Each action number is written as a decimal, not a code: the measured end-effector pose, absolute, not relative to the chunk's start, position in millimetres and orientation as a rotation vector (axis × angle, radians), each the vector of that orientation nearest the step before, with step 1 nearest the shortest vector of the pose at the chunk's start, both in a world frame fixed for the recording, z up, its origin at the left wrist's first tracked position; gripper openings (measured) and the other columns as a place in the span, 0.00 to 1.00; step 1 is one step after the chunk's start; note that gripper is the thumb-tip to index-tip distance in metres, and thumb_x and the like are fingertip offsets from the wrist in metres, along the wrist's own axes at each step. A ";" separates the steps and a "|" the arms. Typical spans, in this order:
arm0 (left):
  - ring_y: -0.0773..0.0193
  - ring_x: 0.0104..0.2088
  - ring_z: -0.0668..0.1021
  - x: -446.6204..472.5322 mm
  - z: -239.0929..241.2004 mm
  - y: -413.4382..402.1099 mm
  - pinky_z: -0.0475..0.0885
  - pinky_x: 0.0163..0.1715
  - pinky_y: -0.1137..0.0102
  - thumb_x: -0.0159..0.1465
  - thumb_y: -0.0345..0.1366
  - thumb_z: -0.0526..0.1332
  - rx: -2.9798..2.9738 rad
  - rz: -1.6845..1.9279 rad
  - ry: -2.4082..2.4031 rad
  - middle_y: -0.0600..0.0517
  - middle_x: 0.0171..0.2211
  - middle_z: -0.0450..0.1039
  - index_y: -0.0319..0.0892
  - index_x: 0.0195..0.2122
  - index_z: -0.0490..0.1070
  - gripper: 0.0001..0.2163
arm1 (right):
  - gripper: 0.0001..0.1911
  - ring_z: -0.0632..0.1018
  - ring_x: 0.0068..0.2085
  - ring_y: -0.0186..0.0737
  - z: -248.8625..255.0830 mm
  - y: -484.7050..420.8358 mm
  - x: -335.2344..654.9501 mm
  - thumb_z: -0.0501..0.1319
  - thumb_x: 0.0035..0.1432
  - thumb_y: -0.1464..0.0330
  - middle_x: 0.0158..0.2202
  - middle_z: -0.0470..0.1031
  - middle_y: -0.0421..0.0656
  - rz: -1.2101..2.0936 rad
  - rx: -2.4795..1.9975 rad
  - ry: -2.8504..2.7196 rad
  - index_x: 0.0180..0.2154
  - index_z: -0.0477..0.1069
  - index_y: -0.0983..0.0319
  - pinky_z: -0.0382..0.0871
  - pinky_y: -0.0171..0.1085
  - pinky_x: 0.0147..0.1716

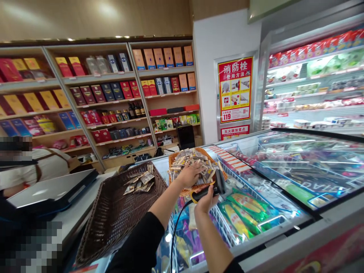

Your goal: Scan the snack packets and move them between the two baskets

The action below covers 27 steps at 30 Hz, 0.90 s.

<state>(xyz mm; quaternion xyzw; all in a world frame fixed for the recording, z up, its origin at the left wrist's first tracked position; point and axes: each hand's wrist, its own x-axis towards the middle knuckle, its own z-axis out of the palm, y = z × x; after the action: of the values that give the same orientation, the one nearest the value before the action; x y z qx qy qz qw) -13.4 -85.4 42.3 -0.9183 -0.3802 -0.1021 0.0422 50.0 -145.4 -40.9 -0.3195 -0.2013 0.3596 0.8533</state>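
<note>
Head view: the orange basket (170,168) stands heaped on the glass freezer lid (284,182). A rough pull could tip packets (196,159) over its rim, and the slack cable (178,223) might snag it. The left hand (189,173) reaches forward, palm down, fingers curled on the pile; I cannot tell if it grips any. The right hand (205,203), just below, is clenched round the scanner (217,185).

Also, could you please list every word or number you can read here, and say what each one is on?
"消防栓 使用方法": top of the red wall poster.
"119": lower left of that same poster.
"灭火器放置点": the smaller red sign just below it.
Too small or blurred to read: the shelf boxes, the basket packets and the freezer goods.
</note>
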 end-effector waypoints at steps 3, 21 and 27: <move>0.57 0.64 0.58 -35.7 52.5 -94.6 0.50 0.62 0.54 0.63 0.33 0.51 -2.776 -0.523 -1.167 0.48 0.62 0.59 0.46 0.59 0.62 0.22 | 0.14 0.66 0.16 0.35 -33.2 -153.7 44.3 0.57 0.56 0.54 0.19 0.63 0.33 0.757 -0.660 -0.236 0.32 0.57 0.56 0.65 0.36 0.18; 0.41 0.66 0.44 -257.0 -6.0 -142.4 0.54 0.56 0.42 0.55 0.35 0.62 -1.895 -0.247 -2.417 0.43 0.68 0.37 0.53 0.64 0.53 0.34 | 0.18 0.67 0.15 0.32 -57.0 -186.3 -1.1 0.60 0.55 0.52 0.16 0.67 0.35 1.108 -0.679 -1.025 0.27 0.63 0.60 0.62 0.32 0.15; 0.41 0.66 0.43 -249.9 -7.5 -141.1 0.48 0.54 0.36 0.58 0.36 0.57 -2.024 -0.040 -2.400 0.46 0.68 0.37 0.56 0.61 0.58 0.29 | 0.19 0.69 0.15 0.34 -59.7 -184.5 0.3 0.60 0.55 0.51 0.16 0.67 0.35 1.099 -0.716 -1.046 0.27 0.63 0.60 0.63 0.33 0.15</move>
<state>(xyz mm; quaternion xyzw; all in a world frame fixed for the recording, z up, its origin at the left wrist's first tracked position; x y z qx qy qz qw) -249.9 -141.1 -7.5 -0.6446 -0.7644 -0.0129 0.0010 0.3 -184.5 -59.7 -0.3176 -0.4639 0.4873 0.6682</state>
